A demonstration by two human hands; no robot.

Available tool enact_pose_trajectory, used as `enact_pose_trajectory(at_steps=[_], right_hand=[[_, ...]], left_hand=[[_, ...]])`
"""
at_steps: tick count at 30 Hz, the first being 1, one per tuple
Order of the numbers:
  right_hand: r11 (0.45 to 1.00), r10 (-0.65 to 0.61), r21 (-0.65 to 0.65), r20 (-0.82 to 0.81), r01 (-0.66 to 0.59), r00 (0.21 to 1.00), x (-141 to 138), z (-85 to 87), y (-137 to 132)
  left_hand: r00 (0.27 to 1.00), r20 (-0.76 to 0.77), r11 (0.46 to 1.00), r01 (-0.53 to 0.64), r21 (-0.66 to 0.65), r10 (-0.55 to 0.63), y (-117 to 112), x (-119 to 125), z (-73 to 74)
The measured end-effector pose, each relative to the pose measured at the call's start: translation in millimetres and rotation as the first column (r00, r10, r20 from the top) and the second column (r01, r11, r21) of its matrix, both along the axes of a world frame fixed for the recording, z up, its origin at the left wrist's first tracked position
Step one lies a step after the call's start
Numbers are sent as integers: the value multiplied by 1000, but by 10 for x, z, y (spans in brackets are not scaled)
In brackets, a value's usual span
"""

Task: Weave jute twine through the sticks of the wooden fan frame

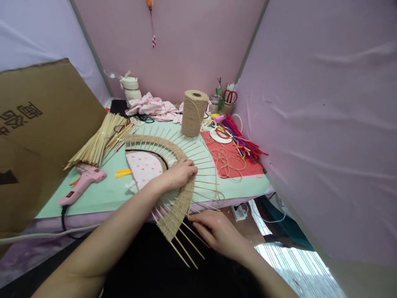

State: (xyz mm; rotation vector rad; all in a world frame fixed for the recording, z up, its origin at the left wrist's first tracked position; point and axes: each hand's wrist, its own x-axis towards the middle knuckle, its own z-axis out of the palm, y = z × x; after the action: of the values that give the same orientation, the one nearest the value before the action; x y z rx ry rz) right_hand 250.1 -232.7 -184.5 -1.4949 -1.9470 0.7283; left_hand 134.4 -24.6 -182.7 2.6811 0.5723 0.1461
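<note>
A half-round fan frame of thin sticks, with a wide band of woven twine, reaches from the table over my lap. My left hand lies on the band at the fan's right side, its fingers curled over the weave and closed on it. Lower right, my right hand pinches the jute twine close to the outer edge of the band, between bare stick ends. Inside the fan sits a pink dotted cloth half-circle with a dark curved border. Loose twine loops trail over the red sheet to the right.
A twine spool stands behind the fan. To the left are a pink glue gun, a stick bundle and a large cardboard sheet. Pipe cleaners lie on red paper. A white bottle stands at the back.
</note>
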Motion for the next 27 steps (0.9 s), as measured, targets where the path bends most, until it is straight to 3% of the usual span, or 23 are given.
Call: enact_pose_trajectory(at_steps=[4, 7, 15, 22, 25, 27], right_hand=[[1000, -11, -1, -10, 11, 1000, -5, -33, 0], [1000, -22, 17, -11, 22, 1000, -11, -51, -1], [1000, -7, 2, -20, 7, 1000, -18, -52, -9], [1000, -11, -29, -35, 10, 999, -8, -49, -18], [1000, -13, -23, -36, 12, 999, 7, -33, -27], [1000, -20, -24, -40, 19, 999, 9, -26, -32]], left_hand=[[988, 51, 987, -148, 60, 145, 50, -43, 33], [970, -38, 961, -230, 151, 238, 117, -71, 73], [974, -143, 979, -158, 126, 176, 340, 38, 95], [983, -101, 980, -142, 139, 156, 374, 14, 1], [984, -111, 985, -123, 117, 136, 413, -13, 16], [983, -40, 976, -174, 129, 180, 429, -49, 54]])
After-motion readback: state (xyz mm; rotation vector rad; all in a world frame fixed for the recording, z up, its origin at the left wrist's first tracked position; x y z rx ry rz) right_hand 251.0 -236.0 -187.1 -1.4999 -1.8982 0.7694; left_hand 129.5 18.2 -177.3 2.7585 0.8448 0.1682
